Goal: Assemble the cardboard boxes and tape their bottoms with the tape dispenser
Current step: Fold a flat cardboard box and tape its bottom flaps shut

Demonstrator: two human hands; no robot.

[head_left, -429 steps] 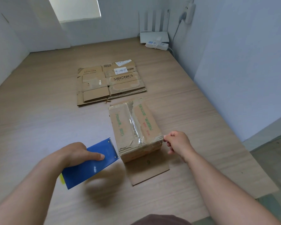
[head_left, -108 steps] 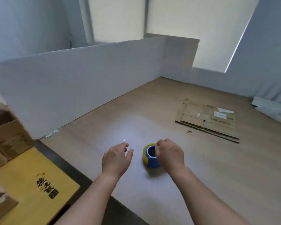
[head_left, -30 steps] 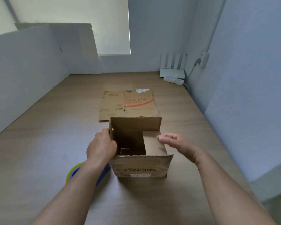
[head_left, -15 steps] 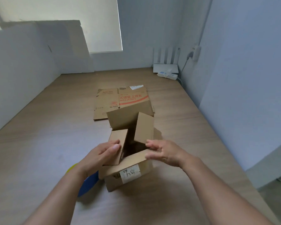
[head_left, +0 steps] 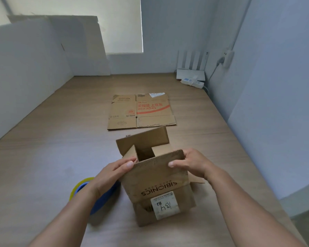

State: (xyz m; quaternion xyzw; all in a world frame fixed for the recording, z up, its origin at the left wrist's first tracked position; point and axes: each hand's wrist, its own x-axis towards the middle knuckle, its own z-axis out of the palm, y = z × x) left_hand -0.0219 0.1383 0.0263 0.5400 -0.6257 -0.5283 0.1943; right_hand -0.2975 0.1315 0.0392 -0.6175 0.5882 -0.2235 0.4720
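Note:
A small brown cardboard box [head_left: 161, 189] printed SIBIONICS with a white label stands on the wooden table, its end flaps partly open. My left hand [head_left: 112, 173] presses the near flap's left edge, thumb on top. My right hand [head_left: 191, 164] grips the same flap's right edge. The far flap stands up and two side flaps are folded inward. The blue and yellow tape dispenser [head_left: 82, 191] lies on the table left of the box, mostly hidden under my left forearm.
A flattened cardboard box [head_left: 141, 111] with red print lies farther back on the table [head_left: 43, 157]. White foam boards [head_left: 34, 65] wall the left side. A white router [head_left: 191, 72] and power strip [head_left: 193, 82] sit at the far right corner by the grey wall.
The box has been turned toward me, label side now facing me. Both hands moved from the inner side flaps to the near long flap and are folding it over.

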